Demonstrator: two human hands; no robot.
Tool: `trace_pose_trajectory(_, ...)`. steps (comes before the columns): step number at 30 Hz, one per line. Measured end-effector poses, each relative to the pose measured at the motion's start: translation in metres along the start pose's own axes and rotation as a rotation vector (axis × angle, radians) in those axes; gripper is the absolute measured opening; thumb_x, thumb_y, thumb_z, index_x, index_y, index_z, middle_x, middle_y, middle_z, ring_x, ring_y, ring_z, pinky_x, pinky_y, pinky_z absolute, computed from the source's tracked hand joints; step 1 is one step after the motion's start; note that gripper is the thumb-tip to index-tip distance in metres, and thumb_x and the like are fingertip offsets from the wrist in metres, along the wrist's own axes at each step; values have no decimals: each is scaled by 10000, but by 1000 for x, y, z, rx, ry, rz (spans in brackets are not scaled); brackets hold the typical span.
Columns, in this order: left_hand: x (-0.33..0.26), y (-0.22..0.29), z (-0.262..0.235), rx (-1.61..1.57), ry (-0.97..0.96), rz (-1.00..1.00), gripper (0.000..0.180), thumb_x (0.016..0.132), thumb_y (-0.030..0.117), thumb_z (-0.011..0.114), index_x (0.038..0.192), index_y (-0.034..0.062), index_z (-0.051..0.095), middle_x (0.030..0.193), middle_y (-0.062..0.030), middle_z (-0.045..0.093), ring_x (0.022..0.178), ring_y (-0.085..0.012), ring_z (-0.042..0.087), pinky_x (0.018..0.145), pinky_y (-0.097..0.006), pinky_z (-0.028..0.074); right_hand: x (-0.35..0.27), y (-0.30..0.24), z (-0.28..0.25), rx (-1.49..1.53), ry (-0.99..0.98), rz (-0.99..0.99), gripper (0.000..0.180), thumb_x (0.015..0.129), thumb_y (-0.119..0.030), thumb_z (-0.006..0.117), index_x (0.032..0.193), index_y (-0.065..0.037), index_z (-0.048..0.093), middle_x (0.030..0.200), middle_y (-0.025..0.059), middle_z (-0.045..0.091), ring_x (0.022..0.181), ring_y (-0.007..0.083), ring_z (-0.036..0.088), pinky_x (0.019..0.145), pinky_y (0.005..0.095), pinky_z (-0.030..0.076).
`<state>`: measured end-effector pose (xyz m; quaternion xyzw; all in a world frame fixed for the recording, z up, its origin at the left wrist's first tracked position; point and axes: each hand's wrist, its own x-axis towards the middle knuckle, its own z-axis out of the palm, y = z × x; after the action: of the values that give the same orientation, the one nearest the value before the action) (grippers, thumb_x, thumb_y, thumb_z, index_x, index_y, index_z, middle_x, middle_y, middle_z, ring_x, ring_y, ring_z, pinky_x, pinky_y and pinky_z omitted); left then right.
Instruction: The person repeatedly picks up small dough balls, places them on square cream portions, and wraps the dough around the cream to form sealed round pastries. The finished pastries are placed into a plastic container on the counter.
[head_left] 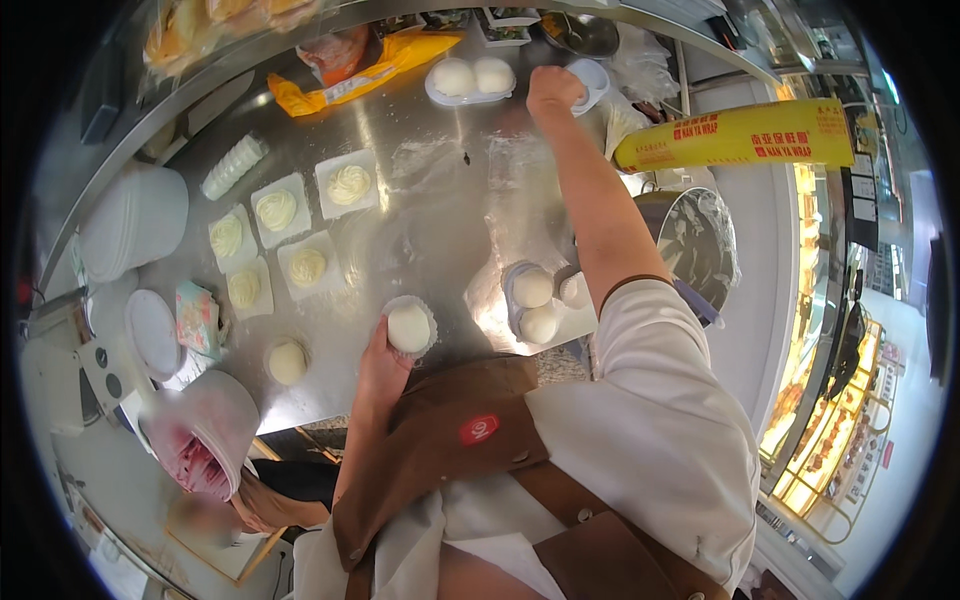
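Observation:
My left hand (384, 361) is wrapped round a white round bun (408, 327) in a thin, frilled paper cup, just above the table's near edge. With my arm stretched to the far side, my right hand (555, 92) is closed at the edge of a small white plastic tray (591, 82); its fingertips are partly hidden. Left of that hand, another white tray (458, 98) holds two white buns. A third tray (516, 318) with two more sits near my right elbow. One lone bun (287, 361) rests on the table left of my left hand.
Several square papers with piped cream swirls (349, 186) lie on the steel table (430, 225), beside stacked paper cups (234, 167). A yellow wrap roll (740, 137) juts over the right edge. A yellow bag (365, 75), white bucket (135, 220) and pink-stained tub (204, 430) stand around.

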<state>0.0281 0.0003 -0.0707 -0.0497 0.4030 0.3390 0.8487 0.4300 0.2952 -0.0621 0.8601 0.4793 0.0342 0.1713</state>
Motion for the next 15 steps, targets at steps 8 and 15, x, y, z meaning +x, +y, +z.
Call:
trace_pose_trajectory(8,1,-4,4,42,32,21,496,1063,318,270,1347,-58,424,1278,-239,566,1187,-365,557,1058,-452,433,-4,4,-12,-33,-27,12,290,876,-138,579,1130,-75,706,1157,129,679,1056,353,655,765,597,534)
trace_pose_trajectory(15,-4,-6,5,76,11,28,513,1064,331,256,1340,-66,429,1271,-238,569,1168,-356,568,1052,-453,434,5,27,2,-62,228,64,383,866,-194,587,1218,-44,592,1080,146,658,930,323,664,683,552,511)
